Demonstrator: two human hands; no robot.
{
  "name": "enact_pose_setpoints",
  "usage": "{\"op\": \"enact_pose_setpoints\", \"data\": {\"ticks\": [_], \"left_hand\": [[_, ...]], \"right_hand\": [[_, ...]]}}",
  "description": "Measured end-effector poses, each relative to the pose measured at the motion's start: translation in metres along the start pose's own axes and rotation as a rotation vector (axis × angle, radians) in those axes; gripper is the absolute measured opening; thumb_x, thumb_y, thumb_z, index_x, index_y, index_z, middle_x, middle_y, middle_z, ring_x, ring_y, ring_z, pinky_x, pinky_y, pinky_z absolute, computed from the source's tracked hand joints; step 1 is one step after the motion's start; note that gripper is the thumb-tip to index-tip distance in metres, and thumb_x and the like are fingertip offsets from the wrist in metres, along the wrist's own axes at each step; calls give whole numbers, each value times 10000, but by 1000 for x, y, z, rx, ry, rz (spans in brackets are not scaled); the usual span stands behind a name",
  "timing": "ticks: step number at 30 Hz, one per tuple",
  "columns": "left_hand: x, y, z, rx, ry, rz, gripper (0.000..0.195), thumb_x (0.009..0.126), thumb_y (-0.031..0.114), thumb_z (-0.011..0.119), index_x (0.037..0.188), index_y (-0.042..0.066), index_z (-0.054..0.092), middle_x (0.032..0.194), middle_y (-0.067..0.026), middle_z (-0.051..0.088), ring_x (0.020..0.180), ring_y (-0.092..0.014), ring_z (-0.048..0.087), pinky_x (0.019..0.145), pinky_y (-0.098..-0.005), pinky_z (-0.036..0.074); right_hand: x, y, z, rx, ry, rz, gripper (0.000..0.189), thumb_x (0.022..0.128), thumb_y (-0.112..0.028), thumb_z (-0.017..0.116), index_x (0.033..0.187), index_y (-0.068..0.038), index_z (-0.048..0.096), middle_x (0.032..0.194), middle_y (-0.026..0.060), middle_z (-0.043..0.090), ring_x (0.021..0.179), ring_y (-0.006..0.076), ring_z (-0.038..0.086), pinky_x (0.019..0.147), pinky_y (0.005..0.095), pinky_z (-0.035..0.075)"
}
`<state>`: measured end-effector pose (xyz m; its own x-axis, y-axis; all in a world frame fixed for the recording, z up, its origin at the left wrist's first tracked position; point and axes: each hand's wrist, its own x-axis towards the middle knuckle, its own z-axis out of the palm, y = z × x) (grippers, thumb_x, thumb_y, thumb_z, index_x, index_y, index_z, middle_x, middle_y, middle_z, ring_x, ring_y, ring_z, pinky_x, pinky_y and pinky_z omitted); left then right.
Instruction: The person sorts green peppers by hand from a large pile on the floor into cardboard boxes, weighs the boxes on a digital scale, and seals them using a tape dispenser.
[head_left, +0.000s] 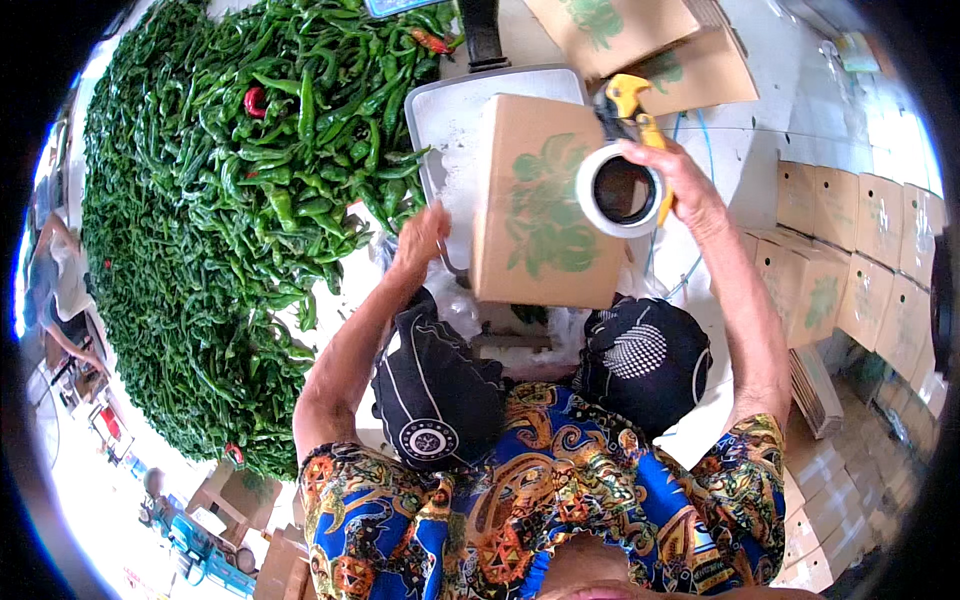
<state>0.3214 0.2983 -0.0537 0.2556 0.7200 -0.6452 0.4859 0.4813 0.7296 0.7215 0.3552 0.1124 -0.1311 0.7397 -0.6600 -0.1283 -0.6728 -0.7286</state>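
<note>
My right hand (679, 178) grips a yellow-and-black tape gun (630, 97) loaded with a wide roll of packing tape (587, 191). The roll is held over the right side of a cardboard box (499, 225), which has a green plant print. That box rests on the metal platform of a scale (450, 135). Slightly blurred, my left hand (424, 236) is at the platform's left rim, to the left of the box. Its fingers are curled, and whether anything is between them cannot be made out.
A big heap of green chili peppers (225, 187), with a few red ones, spreads on the left. Behind the scale rises its black post (481, 34); flattened cartons (660, 64) lie to its right. Stacked boxes (817, 277) stand at right. Another person (64, 277) is at far left.
</note>
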Motion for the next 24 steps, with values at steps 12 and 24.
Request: {"op": "enact_pose_setpoints", "data": {"ticks": [12, 24], "left_hand": [[14, 28, -24, 629, 551, 377, 518, 808, 70, 638, 1316, 122, 550, 1339, -149, 520, 1257, -384, 444, 1016, -477, 384], [57, 17, -37, 1081, 227, 391, 568, 648, 305, 831, 1185, 207, 673, 1121, -88, 579, 1163, -337, 471, 981, -526, 371]], "right_hand": [[7, -13, 37, -330, -98, -67, 563, 834, -307, 769, 1280, -21, 580, 1137, 76, 655, 1091, 169, 593, 1017, 304, 432], [-2, -19, 23, -373, -88, -81, 762, 842, -304, 763, 1435, 22, 412, 1287, 125, 590, 1210, 197, 539, 1084, 331, 382]]}}
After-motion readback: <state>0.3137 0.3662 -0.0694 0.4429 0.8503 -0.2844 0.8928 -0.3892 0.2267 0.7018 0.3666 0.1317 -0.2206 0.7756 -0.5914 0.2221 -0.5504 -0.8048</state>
